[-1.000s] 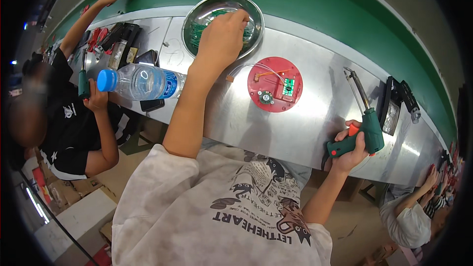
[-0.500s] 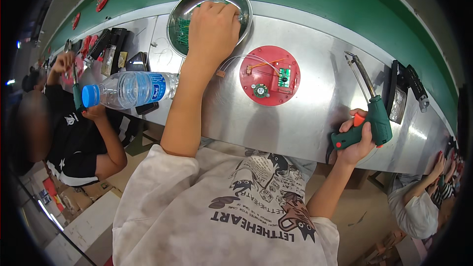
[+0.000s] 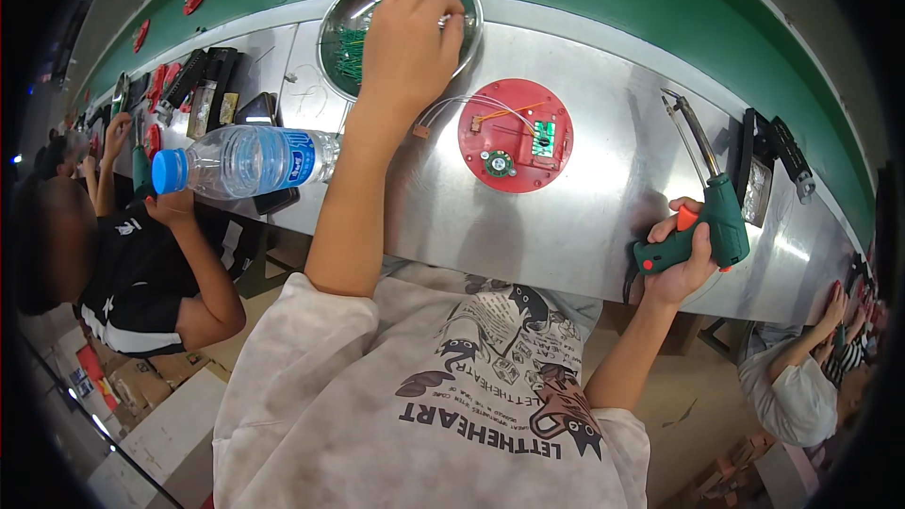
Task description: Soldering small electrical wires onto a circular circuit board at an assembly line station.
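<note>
Head view: red disc (image 3: 521, 146) with green circuit board (image 3: 544, 139) lies flat on metal worktop (image 3: 613, 132). Left hand (image 3: 410, 42) reaches into steel bowl (image 3: 351, 17), beyond and left of the disc; thumb and fingertips near each other, can't tell if that grip is clamped on anything. Green wires (image 3: 350, 57) lie in the bowl. Right hand (image 3: 686, 250), right of the disc, grip clamped round green soldering gun (image 3: 726, 217), tip pointing away. Small connector (image 3: 421, 131) just left of the disc, bottle (image 3: 250, 162) farther left on its side.
</note>
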